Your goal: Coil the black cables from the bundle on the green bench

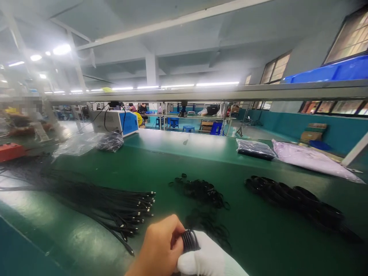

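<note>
A green table (178, 161) is seen, on which a bundle of black cables (86, 195) is laid at the left, their plugs pointed right. A pile of black bands (204, 191) is spread near the middle, and a row of coiled cables (296, 199) is lined up at the right. Farther back, a dark bag (254, 149) and a pale bag (310, 160) are placed side by side. A blue-fronted machine (115, 122) is set at the far left, with clear plastic (77, 143) beside it.

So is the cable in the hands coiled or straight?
Coiled: the cable shows as tight black loops pinched between the left hand and gloved right hand.
</note>
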Demonstrator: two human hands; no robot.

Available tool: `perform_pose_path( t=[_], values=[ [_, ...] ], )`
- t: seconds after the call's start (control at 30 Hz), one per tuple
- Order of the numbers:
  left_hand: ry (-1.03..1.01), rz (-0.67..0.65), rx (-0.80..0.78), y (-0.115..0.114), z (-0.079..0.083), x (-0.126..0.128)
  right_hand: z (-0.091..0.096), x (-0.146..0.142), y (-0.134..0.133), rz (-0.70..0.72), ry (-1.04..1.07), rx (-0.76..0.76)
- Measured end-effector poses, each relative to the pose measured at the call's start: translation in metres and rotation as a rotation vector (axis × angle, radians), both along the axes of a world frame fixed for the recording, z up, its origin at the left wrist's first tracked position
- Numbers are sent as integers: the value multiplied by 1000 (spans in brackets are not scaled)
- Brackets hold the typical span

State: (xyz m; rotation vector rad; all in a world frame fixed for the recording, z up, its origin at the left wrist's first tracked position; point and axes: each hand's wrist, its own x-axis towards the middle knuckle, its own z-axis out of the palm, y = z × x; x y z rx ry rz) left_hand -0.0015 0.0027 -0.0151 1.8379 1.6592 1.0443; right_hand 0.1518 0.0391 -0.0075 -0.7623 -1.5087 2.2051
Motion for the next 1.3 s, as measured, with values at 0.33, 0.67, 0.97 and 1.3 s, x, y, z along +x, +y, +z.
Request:
perform_pose_path(
  t=[0.33, 0.67, 0.97, 1.3],
  values=[
    [165, -113, -154, 41, 7, -28, 26, 54, 40, -678, 178, -79],
    [122, -176, -256, 32, -12, -3, 12, 40, 32, -593, 124, -113],
    [-431, -133, -437, 49, 3, -31, 11, 30, 26, -569, 65, -96],
    [-800, -191, -428, 33, -5, 7, -5, 8, 18, -637, 17, 80]
  ],
)
